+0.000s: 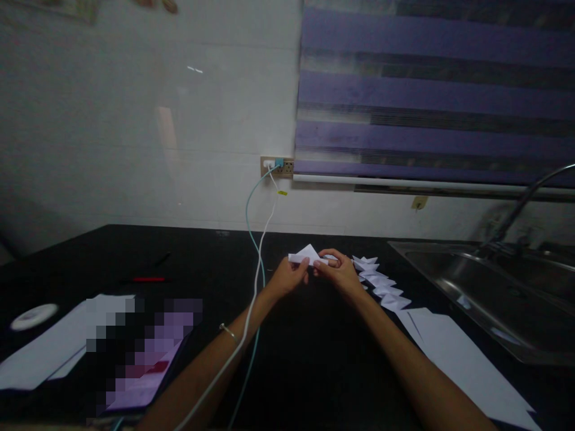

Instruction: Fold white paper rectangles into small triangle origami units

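A small piece of folded white paper (309, 251), with a pointed top and a flat band along its lower edge, is held above the black counter. My left hand (291, 274) pinches its left part, thumb in front. On the other side, my right hand (339, 268) grips the right end between thumb and fingers. Just right of that hand lies a row of folded white paper pieces (381, 284) with pointed tips. Part of the row's far end is hidden behind my right hand.
White sheets (462, 353) lie at the right beside a steel sink (476, 287). More sheets (54, 347), a white round object (35, 317), a partly blurred tablet-like screen (153, 365) and a red item (150, 279) are at left. A white cable (257, 275) crosses my left forearm.
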The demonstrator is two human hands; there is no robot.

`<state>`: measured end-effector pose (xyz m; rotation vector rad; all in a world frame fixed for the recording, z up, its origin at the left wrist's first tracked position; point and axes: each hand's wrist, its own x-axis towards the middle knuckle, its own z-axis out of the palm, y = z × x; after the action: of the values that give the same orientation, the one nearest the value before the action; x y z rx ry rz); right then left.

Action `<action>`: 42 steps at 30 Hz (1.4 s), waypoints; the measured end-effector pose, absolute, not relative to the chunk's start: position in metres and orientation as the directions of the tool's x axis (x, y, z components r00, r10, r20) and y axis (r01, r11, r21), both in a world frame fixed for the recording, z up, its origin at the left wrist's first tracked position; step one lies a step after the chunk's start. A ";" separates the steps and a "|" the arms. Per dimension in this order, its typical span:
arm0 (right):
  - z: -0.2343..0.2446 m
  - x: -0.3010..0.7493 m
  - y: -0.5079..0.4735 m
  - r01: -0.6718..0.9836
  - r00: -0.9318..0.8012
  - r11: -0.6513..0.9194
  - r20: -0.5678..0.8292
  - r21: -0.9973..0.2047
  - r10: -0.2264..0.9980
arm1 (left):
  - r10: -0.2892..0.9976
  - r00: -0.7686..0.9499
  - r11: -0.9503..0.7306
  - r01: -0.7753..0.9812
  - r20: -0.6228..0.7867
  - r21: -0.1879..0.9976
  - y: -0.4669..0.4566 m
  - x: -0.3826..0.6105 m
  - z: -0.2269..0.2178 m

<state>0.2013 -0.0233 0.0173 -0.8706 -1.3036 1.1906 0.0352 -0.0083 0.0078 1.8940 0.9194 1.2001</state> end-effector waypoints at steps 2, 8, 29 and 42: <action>0.014 0.198 -0.023 -0.165 -0.140 0.201 0.224 -0.966 0.964 | 0.843 0.318 -0.502 0.177 0.433 0.847 -0.007 0.036 0.005; 0.016 0.195 -0.027 -0.145 -0.179 0.208 0.233 -0.967 0.956 | 0.830 0.351 -0.507 0.149 0.434 0.849 -0.006 0.037 0.001; 0.022 0.208 -0.027 -0.003 -0.346 0.125 0.119 -0.992 0.931 | 0.880 0.394 -0.285 -0.006 0.265 0.958 -0.009 0.040 0.003; 0.020 0.206 -0.028 -0.056 -0.406 0.039 0.058 -0.998 0.912 | 0.923 0.257 -0.297 -0.001 0.287 0.955 0.002 0.037 0.000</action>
<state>0.2061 -0.0282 0.0205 -0.9082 -1.4957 1.4920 0.0366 0.0022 -0.0002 1.5641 0.8852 1.2037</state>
